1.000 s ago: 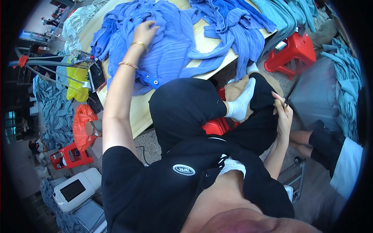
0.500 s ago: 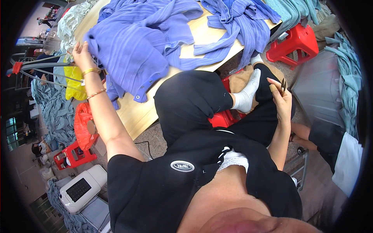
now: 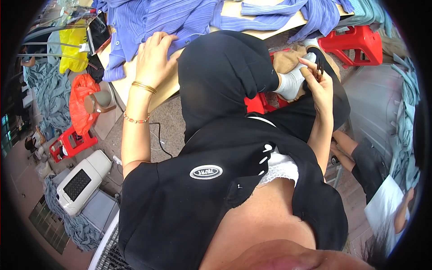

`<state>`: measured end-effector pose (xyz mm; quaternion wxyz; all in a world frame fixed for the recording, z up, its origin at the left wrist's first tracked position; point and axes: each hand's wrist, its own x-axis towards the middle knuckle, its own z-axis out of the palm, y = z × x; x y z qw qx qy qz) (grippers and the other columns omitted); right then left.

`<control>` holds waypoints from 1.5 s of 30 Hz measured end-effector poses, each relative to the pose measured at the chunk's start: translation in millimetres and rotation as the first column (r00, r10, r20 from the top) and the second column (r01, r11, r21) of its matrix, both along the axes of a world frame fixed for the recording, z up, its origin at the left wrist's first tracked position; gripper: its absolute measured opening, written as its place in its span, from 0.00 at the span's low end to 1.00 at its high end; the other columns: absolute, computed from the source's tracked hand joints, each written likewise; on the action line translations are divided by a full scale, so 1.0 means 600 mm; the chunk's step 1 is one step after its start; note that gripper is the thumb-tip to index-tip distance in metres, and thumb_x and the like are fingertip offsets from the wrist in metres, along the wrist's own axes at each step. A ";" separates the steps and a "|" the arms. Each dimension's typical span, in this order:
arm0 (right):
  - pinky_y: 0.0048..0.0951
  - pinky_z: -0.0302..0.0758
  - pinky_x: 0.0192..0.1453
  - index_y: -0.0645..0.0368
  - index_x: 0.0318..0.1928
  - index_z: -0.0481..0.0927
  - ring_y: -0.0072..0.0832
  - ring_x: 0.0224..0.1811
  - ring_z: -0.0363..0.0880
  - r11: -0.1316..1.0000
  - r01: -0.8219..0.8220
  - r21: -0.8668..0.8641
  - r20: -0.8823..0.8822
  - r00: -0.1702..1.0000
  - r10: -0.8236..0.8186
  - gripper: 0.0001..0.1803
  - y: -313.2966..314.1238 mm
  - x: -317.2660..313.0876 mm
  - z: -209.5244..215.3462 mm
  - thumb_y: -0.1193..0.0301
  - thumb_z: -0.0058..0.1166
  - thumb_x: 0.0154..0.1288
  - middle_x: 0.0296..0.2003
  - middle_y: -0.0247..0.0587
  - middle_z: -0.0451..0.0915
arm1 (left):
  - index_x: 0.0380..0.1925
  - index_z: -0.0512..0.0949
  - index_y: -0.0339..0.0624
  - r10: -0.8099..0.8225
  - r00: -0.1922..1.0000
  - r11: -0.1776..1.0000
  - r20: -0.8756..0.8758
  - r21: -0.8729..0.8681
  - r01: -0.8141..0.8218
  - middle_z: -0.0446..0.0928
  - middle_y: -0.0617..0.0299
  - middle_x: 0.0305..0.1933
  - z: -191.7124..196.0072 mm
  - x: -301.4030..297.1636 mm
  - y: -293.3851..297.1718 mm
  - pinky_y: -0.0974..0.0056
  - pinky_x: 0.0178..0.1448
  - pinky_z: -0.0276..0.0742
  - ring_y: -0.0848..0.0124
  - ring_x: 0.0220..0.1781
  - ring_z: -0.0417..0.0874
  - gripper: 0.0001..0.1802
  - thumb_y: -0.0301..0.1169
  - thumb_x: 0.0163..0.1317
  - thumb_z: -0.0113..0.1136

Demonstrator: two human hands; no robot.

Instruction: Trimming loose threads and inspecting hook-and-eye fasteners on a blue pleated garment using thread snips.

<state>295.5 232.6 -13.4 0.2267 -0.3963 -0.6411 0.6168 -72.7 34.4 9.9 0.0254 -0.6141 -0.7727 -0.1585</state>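
A blue-violet ribbed knit garment (image 3: 166,20) lies over the light wooden table (image 3: 127,90), with round buttons along its near edge. My left hand (image 3: 155,56) rests on that near edge, fingers stretched out and fairly flat; whatever is under the palm is hidden. Away from the table, above my crossed leg, my right hand (image 3: 320,87) is closed around small dark thread snips (image 3: 320,72), whose blades point up past the fingers. The thumb of this hand wears a tan finger cover (image 3: 308,75).
More blue-violet knitwear (image 3: 315,18) hangs over the table's right edge. A red stool (image 3: 353,47) stands beyond it. At left are a red plastic bag (image 3: 82,101), a cup (image 3: 100,102) and a yellow bag (image 3: 73,49). Another person's legs (image 3: 355,155) show at right.
My left hand has come from the garment's far left part to its near buttoned edge. The view has shifted, so the table sits higher. The right hand keeps the snips.
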 end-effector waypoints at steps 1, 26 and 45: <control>0.15 0.66 0.39 0.61 0.55 0.84 0.10 0.33 0.69 1.000 -0.026 -0.015 -0.026 0.999 0.026 0.16 -0.004 -0.014 0.010 0.76 0.59 0.67 0.32 0.22 0.77 | 0.41 0.82 0.44 0.033 0.998 0.998 0.052 -0.057 -0.030 0.78 0.59 0.41 -0.008 -0.008 -0.008 0.57 0.54 0.72 0.58 0.50 0.80 0.13 0.32 0.56 0.68; 0.13 0.50 0.21 0.67 0.67 0.69 0.07 0.19 0.53 0.988 0.047 -0.148 -0.242 0.967 -0.082 0.28 -0.011 -0.069 0.038 0.65 0.56 0.72 0.22 0.19 0.60 | 0.56 0.78 0.50 0.070 0.972 0.906 0.223 0.394 -0.156 0.77 0.58 0.58 0.028 -0.052 0.133 0.62 0.45 0.81 0.62 0.38 0.84 0.21 0.26 0.62 0.62; 0.15 0.54 0.24 0.71 0.69 0.62 0.10 0.20 0.60 0.883 0.098 0.459 -0.539 0.821 0.189 0.35 0.023 -0.206 0.276 0.73 0.60 0.66 0.24 0.24 0.70 | 0.37 0.80 0.33 -0.479 -0.118 0.796 0.870 0.487 0.359 0.79 0.67 0.32 0.396 0.072 0.267 0.75 0.39 0.74 0.80 0.33 0.78 0.07 0.24 0.64 0.55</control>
